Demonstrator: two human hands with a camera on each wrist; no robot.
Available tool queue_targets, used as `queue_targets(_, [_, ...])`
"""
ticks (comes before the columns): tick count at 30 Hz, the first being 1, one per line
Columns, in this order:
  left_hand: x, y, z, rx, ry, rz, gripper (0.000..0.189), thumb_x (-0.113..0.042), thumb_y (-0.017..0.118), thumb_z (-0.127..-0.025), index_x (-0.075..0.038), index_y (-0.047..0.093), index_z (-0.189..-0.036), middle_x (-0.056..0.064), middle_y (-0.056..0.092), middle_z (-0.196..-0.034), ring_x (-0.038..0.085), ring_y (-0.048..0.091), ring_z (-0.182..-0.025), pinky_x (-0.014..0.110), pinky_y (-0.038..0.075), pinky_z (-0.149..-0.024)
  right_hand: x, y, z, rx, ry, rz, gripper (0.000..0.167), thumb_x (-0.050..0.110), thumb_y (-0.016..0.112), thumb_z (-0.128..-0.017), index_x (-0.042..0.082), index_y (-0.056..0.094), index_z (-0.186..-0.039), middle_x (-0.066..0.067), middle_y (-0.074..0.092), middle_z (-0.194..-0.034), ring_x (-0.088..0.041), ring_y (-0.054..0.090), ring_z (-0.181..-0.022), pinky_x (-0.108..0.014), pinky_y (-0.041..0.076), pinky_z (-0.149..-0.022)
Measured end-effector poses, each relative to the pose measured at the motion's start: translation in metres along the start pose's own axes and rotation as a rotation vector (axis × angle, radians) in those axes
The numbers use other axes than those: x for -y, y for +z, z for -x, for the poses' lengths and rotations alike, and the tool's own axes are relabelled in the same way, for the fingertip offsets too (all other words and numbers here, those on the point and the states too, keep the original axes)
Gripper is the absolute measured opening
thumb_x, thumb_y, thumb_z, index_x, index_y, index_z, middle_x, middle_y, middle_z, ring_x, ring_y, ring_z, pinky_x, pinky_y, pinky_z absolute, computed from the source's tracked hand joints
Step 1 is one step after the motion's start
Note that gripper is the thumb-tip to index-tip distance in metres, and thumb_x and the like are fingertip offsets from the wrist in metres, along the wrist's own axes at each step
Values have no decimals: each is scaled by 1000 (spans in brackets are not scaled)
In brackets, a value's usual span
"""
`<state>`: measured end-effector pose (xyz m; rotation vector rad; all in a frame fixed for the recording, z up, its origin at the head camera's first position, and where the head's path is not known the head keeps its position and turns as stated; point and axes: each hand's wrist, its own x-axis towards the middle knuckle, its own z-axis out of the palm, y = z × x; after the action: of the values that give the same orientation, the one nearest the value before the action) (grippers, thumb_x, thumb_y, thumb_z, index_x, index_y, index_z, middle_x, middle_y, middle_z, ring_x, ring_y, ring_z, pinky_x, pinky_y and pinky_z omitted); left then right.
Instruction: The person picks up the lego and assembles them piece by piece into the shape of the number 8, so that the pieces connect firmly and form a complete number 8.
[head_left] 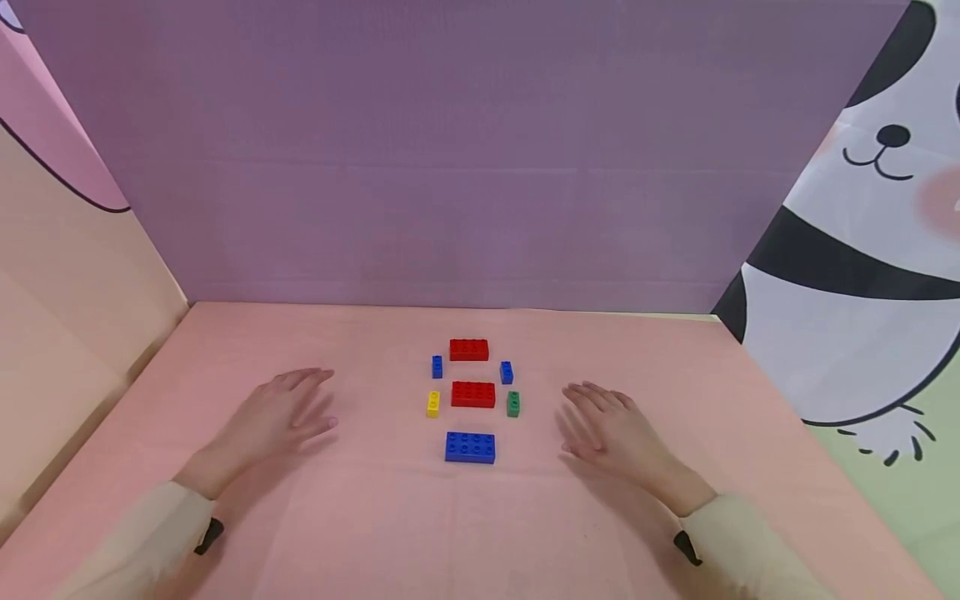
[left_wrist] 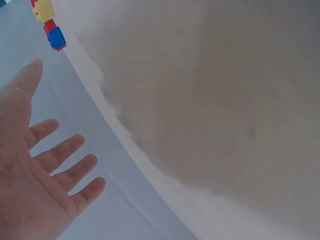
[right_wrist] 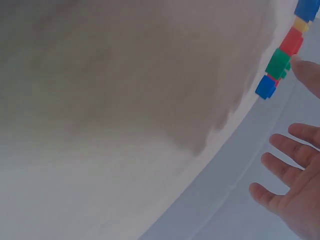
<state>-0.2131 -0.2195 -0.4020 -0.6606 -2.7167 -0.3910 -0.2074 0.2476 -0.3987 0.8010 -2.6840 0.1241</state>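
Holding nothing: left hand [head_left: 272,419], right hand [head_left: 619,433], fingers loosely extended on both. Green brick [head_left: 513,404] on table [head_left: 375,533], between hands, left of right fingertips, well apart; long axis fore-and-aft, right hand nearer.

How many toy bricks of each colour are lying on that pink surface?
Red bricks: 2
Blue bricks: 3
Yellow brick: 1
Green brick: 1
Total: 7

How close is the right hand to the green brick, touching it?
Apart: the head view shows pink tabletop between the right hand and the green brick.
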Motion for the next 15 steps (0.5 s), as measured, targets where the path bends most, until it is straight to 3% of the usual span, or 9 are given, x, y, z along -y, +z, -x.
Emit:
queue_targets(9, [-12,6,-6,-22,54,27,63,-40,71,-76,-10,50,-127,13,56,-122,35,53,-110,53,43,-88,15,1,-6,83,24,-45,66,40,71,-75,8,49,-128,-10,54,-128,-30,48,-121,-53,38,-97])
queue_targets(15, [-20,10,-10,40,30,68,63,-40,70,-77,-12,49,-129,13,55,-124,34,53,-112,52,41,-91,26,3,-9,110,0,-67,62,39,71,-75,9,51,-126,-8,56,-124,-28,51,-116,-50,39,-96])
